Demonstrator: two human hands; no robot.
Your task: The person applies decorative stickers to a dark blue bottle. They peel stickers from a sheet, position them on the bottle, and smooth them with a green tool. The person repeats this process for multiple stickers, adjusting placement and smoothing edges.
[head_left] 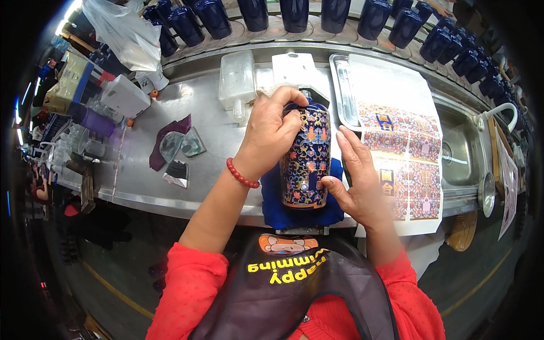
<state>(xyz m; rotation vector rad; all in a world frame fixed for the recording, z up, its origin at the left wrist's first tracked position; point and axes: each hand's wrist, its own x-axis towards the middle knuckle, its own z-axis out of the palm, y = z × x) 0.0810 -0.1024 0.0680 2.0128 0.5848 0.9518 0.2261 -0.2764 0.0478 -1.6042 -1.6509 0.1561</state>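
Note:
A dark blue bottle [306, 164] covered in a colourful floral pattern lies with its neck away from me, over a blue cloth [271, 198] at the bench's near edge. My left hand [271, 131], a red bead bracelet on its wrist, is closed at the bottle's upper left. Its bent index finger and thumb press on the shoulder just below the neck. Along the bottle's right side my right hand [362, 181] is open, fingers stretched out and thumb tip against the lower side. Beside it lies a sheet of printed floral decals [419, 164], partly covered by this hand.
Several plain blue bottles [294, 16] stand on a curved conveyor [272, 35] at the back. A metal tray [341, 85], a clear container [237, 79] and a white card [292, 68] sit beyond the bottle. Scraps of cloth [170, 141] lie left; a sink [459, 147] is right.

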